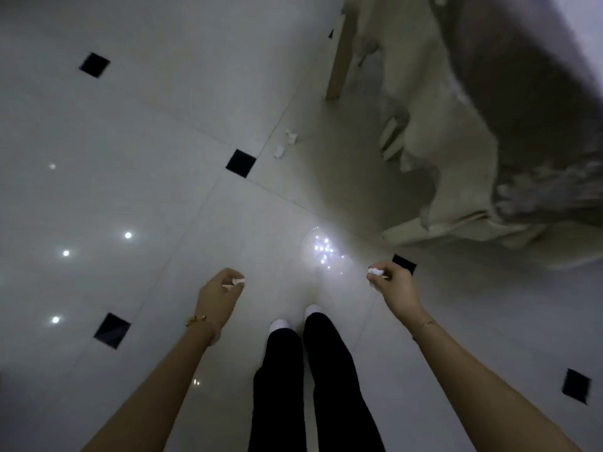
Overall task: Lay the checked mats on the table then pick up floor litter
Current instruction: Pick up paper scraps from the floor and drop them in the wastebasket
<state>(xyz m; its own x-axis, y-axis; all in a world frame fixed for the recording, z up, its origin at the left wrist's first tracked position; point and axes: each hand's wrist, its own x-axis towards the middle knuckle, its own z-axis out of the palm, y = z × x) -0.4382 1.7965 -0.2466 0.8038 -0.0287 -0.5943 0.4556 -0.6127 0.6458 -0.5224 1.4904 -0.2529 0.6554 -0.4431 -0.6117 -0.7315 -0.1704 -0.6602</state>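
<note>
I see the person standing upright on the tiled floor [146, 132], both arms held forward and low, apart from each other, either side of the feet. I judge this stance as a carry between pickups: each hand is kept clear of the body so that what it holds is not dropped or crushed.

The left hand [218, 288] is curled nearly closed. A small pale scrap [235, 283] shows at the fingertips, pinched between thumb and fingers. How much more lies inside the palm I cannot tell.

The right hand [393, 282] is likewise closed to a narrow pinch on a crumpled white wad [375, 272], which protrudes at the thumb side.

Remaining litter: two white crumpled bits [286, 143] lie on the floor ahead, close together, near the table leg [341, 53] and just beside the hanging cloth [434, 132]. They are well apart from both hands.

The tabletop is out of view, so I cannot confirm the mats. I judge the litter stage as part done, with the two bits outstanding and both hands already occupied.
</note>
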